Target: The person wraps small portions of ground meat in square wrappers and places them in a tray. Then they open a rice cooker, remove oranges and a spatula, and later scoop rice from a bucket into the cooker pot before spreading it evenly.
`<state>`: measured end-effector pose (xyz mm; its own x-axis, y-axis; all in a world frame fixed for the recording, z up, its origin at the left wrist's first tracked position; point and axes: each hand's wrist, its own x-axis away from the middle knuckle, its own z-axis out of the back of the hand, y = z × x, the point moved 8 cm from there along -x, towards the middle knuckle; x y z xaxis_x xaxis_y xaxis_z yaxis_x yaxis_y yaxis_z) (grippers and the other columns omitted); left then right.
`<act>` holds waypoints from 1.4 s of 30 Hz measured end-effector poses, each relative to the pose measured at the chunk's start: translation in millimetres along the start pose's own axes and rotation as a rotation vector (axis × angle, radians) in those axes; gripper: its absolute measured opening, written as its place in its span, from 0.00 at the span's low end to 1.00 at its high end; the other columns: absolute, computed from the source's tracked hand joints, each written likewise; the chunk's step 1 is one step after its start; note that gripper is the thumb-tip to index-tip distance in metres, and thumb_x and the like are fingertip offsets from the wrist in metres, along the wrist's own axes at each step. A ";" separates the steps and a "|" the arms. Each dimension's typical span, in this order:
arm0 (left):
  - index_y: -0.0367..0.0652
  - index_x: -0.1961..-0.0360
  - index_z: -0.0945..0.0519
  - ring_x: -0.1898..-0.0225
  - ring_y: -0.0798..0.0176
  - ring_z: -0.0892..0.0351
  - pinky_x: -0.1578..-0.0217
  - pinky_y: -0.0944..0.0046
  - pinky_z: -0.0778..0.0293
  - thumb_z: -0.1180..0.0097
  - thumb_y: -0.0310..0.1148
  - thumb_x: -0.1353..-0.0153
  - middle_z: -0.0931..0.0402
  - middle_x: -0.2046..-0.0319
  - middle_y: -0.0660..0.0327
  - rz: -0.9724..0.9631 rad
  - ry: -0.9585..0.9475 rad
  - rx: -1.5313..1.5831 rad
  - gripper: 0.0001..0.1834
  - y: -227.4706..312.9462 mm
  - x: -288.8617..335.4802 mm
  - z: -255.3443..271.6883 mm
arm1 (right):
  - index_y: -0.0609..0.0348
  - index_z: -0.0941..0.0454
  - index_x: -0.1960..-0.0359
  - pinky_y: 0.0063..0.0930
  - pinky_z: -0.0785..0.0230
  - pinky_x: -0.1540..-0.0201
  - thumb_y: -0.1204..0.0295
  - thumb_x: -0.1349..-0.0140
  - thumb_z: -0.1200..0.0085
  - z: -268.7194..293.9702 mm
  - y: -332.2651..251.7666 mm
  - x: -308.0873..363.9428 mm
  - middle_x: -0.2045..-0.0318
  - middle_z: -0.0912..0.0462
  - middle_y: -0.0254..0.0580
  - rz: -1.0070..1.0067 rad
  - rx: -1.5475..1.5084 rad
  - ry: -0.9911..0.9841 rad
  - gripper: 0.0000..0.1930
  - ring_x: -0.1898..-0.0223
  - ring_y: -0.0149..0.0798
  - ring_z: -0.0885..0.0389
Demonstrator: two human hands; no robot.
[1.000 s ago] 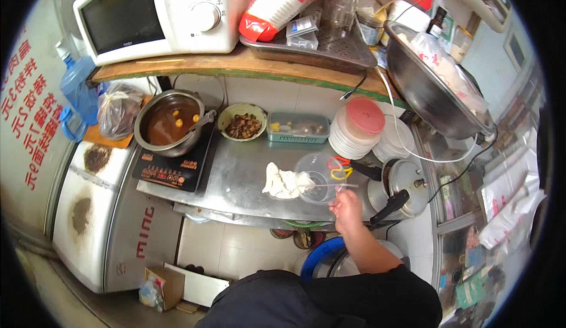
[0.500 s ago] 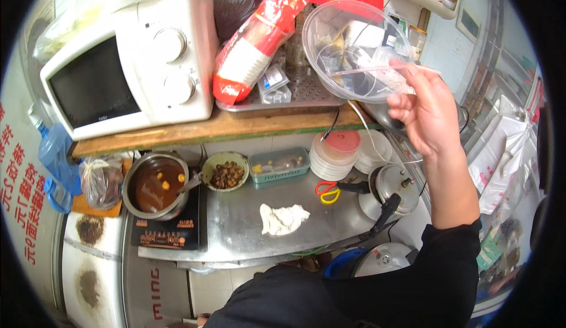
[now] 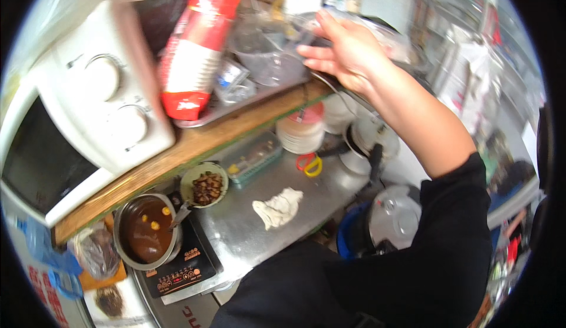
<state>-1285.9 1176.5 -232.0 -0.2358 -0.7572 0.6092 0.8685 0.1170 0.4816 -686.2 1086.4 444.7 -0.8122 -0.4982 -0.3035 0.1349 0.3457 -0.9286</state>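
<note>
My right hand reaches over the shelf from the right, its fingers stretched out and apart. Blur softens the fingertips, but I see nothing gripped in them. Just left of the fingers, clear plastic containers stand on the metal tray. More clear plastic shows partly behind the hand; its shape is unclear. A red and white plastic sleeve of stacked white items leans at the tray's left end. My left hand is out of view.
A white microwave fills the shelf's left. Below are a pot of brown liquid on an induction cooker, a bowl of chopped brown food, a teal box, a white cloth, red-yellow scissors and a lidded pot.
My view has turned, tilting the shelf and shifting it left. The pinch on the clear round tub has opened, and the tub is no longer held up in front of me.
</note>
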 end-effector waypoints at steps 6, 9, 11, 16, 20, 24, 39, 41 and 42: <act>0.38 0.62 0.27 0.72 0.53 0.23 0.68 0.58 0.30 0.49 0.27 0.34 0.25 0.71 0.48 -0.200 -0.072 -0.107 0.03 33.4 -36.7 33.1 | 0.63 0.33 0.53 0.22 0.25 0.76 0.60 0.29 0.45 61.0 -18.0 51.6 0.61 0.24 0.43 0.283 0.246 0.140 0.18 0.70 0.36 0.14; 0.38 0.62 0.28 0.72 0.53 0.23 0.69 0.58 0.30 0.50 0.26 0.33 0.26 0.72 0.48 -0.403 -0.082 -0.083 0.02 83.0 -39.1 45.8 | 0.61 0.32 0.54 0.19 0.29 0.77 0.60 0.28 0.46 103.8 23.2 117.8 0.67 0.24 0.36 0.324 0.400 0.128 0.16 0.73 0.30 0.17; 0.38 0.62 0.28 0.72 0.53 0.24 0.69 0.58 0.30 0.51 0.25 0.33 0.26 0.72 0.48 -0.540 -0.134 0.050 0.02 134.8 -24.9 43.3 | 0.56 0.32 0.60 0.20 0.30 0.77 0.69 0.31 0.44 140.5 82.6 171.3 0.63 0.26 0.36 0.123 0.448 0.173 0.09 0.73 0.29 0.18; 0.37 0.45 0.33 0.72 0.49 0.21 0.68 0.54 0.26 0.52 0.20 0.37 0.25 0.74 0.49 -1.041 -0.248 -0.065 0.18 318.9 55.4 14.6 | 0.59 0.26 0.64 0.31 0.25 0.67 0.74 0.45 0.34 211.0 190.0 338.8 0.57 0.28 0.48 -0.180 1.068 0.185 0.12 0.69 0.40 0.20; 0.34 0.41 0.32 0.53 0.44 0.25 0.54 0.50 0.27 0.41 0.24 0.46 0.26 0.56 0.47 -1.415 -0.252 -0.305 0.29 464.9 115.2 -16.5 | 0.60 0.22 0.63 0.33 0.23 0.66 0.72 0.43 0.34 253.4 243.5 422.0 0.62 0.23 0.48 -0.402 0.983 0.305 0.11 0.70 0.43 0.17; 0.32 0.33 0.40 0.43 0.36 0.29 0.42 0.46 0.31 0.36 0.30 0.46 0.32 0.43 0.38 -1.582 -0.144 -0.468 0.41 594.9 148.0 -73.6 | 0.58 0.21 0.63 0.38 0.23 0.64 0.68 0.42 0.36 280.5 263.7 433.1 0.65 0.21 0.47 -0.475 0.934 0.238 0.10 0.68 0.48 0.16; 0.38 0.43 0.29 0.50 0.44 0.18 0.47 0.50 0.24 0.38 0.45 0.44 0.18 0.53 0.45 -0.986 -0.065 -1.072 0.32 761.3 41.8 -277.7 | 0.66 0.29 0.47 0.37 0.24 0.52 0.55 0.39 0.36 427.7 297.0 221.3 0.52 0.19 0.52 -0.230 0.739 0.317 0.29 0.54 0.51 0.18; 0.37 0.49 0.28 0.51 0.42 0.19 0.48 0.48 0.24 0.40 0.39 0.45 0.18 0.55 0.43 -1.018 -0.033 -1.046 0.25 748.1 53.1 -282.1 | 0.64 0.29 0.47 0.35 0.23 0.55 0.51 0.38 0.37 450.8 340.2 184.9 0.55 0.18 0.49 -0.617 0.309 0.425 0.30 0.57 0.45 0.16; 0.37 0.49 0.28 0.51 0.41 0.19 0.48 0.47 0.24 0.41 0.37 0.45 0.18 0.55 0.42 -0.994 -0.048 -1.001 0.24 742.3 57.3 -282.4 | 0.63 0.28 0.49 0.35 0.23 0.57 0.51 0.38 0.38 446.2 351.6 170.7 0.57 0.18 0.48 -0.717 0.001 0.338 0.28 0.59 0.43 0.16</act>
<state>-531.6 1038.5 -17.5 -0.9214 -0.2276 0.3149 0.2659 -0.9603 0.0840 -524.1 768.2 -28.9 -0.8296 -0.3306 0.4500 -0.4861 0.0312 -0.8733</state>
